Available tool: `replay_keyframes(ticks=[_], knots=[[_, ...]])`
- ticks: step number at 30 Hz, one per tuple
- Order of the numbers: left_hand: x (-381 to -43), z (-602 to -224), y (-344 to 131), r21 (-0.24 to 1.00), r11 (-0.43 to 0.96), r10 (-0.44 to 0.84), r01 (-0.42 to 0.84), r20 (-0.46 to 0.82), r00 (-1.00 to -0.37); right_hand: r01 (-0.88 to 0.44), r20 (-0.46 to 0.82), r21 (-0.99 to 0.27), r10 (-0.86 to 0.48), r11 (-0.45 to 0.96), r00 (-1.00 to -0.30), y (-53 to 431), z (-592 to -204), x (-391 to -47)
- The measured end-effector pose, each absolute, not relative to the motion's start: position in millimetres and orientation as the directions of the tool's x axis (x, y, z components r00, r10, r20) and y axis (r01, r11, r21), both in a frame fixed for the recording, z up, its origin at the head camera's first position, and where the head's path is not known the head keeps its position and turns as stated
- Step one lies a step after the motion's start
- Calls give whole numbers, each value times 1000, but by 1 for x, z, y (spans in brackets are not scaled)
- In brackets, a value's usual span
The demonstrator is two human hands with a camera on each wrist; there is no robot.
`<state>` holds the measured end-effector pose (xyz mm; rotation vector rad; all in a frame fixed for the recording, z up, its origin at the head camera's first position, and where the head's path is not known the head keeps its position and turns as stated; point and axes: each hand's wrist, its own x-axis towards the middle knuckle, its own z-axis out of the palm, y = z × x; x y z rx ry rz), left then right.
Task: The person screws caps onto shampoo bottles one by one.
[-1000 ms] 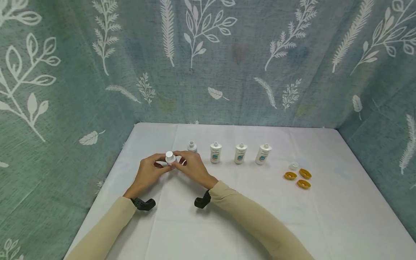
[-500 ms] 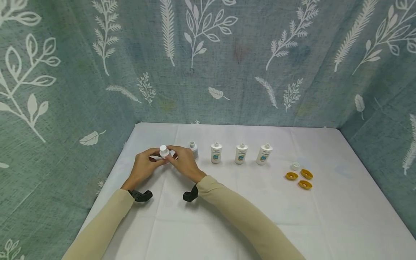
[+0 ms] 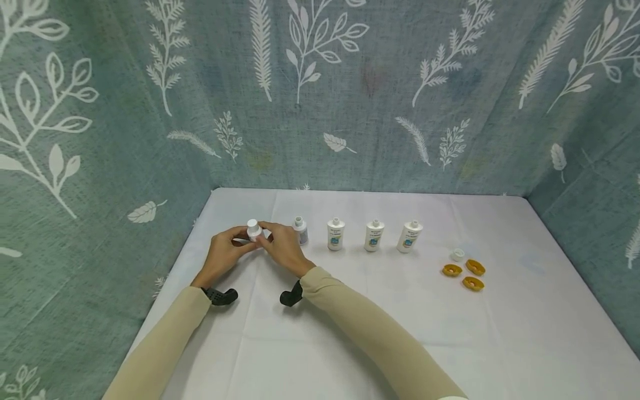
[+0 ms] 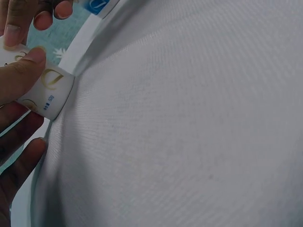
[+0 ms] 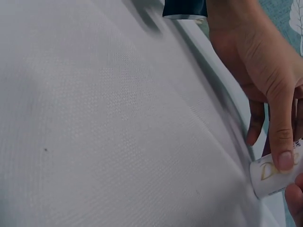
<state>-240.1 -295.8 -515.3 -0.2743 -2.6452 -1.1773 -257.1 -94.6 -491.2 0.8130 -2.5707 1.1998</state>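
Observation:
A small white bottle (image 3: 254,230) with a white cap stands upright at the table's left side, between both hands. Its gold lettering shows in the left wrist view, on the bottle's side (image 4: 59,90), with the base right at the cloth. My left hand (image 3: 223,253) grips it from the left, thumb across the front. From the other side my right hand (image 3: 285,247) pinches the same bottle (image 5: 265,177) between thumb and fingers. Just behind the right hand stands an open-necked white bottle with a grey-blue label (image 3: 301,231), partly hidden by that hand.
Three white bottles without caps stand in a row to the right: a near one (image 3: 335,234), a middle one (image 3: 374,235) and a slightly turned one (image 3: 409,236). Farther right lie a white cap (image 3: 457,254) and three mustard-yellow pieces (image 3: 473,284). Patterned curtains border the white-covered table (image 3: 320,333).
Both hands have shifted a little left and away from me with the capped bottle, then stayed nearly in place. The grey-blue labelled bottle now shows more beside the right hand.

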Motion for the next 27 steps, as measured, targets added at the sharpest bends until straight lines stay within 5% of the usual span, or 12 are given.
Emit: replay_keyframes(ticks=[27], knots=[[-198,-505,-284,685,705,98,181,159,-982,-639,516,-652,-378,409,-769,-38,-452,-236]])
